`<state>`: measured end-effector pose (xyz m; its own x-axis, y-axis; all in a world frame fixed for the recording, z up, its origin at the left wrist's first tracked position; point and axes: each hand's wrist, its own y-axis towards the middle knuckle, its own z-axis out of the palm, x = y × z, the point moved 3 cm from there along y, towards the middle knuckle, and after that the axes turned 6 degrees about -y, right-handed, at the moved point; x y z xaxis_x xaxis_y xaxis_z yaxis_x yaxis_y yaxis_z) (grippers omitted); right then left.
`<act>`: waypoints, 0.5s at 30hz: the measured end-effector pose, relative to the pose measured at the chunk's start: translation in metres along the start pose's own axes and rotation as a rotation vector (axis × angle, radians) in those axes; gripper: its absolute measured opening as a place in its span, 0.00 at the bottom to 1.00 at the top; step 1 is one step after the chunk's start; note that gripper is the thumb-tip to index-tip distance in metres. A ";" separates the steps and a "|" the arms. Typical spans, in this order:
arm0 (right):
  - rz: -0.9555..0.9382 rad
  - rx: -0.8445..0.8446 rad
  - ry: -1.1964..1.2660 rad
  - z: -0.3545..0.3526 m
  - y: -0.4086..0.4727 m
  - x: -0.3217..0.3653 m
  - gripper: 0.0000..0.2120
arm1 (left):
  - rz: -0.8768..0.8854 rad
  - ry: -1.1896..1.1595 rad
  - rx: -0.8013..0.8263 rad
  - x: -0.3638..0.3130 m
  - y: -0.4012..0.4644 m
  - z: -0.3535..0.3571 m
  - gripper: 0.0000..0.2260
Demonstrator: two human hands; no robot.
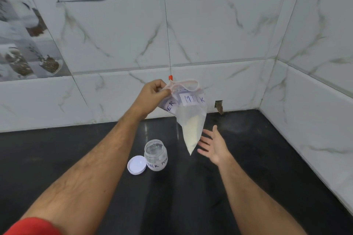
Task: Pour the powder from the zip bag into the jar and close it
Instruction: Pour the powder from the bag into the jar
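Observation:
My left hand [152,94] pinches the top edge of a clear zip bag [188,112] labelled MILK and holds it up in the air. Pale powder has gathered in the bag's lowest corner, which points down. My right hand [213,146] is open with fingers spread, just right of that corner and close to it. Below and left of the bag, a clear jar [155,155] with a white MILK label stands upright and uncovered on the counter. Its white lid [136,165] lies against the jar's left side.
The black counter [248,158] meets white marble-look tiled walls at the back and on the right. A small hole [219,106] shows in the back wall near the corner. Papers hang on the wall at upper left.

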<state>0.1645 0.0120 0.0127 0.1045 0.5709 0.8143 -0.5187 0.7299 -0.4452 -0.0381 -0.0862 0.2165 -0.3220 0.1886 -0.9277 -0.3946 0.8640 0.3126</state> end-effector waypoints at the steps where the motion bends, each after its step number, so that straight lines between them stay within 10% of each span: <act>1: 0.012 0.047 0.104 0.009 0.002 -0.003 0.32 | -0.002 -0.043 -0.012 -0.002 0.002 -0.003 0.08; 5: -0.039 0.223 0.421 0.046 0.004 0.013 0.31 | -0.018 -0.162 -0.019 -0.002 0.001 -0.019 0.07; 10: -0.160 0.060 0.303 0.067 0.010 0.044 0.24 | -0.048 -0.217 -0.075 0.023 -0.016 -0.056 0.05; 15: -0.236 0.289 0.323 0.092 0.003 0.077 0.35 | -0.110 -0.360 -0.184 0.053 -0.030 -0.084 0.07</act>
<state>0.0927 0.0234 0.1087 0.4816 0.5228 0.7034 -0.6583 0.7456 -0.1035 -0.1152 -0.1410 0.1754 0.0390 0.2789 -0.9595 -0.5679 0.7963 0.2084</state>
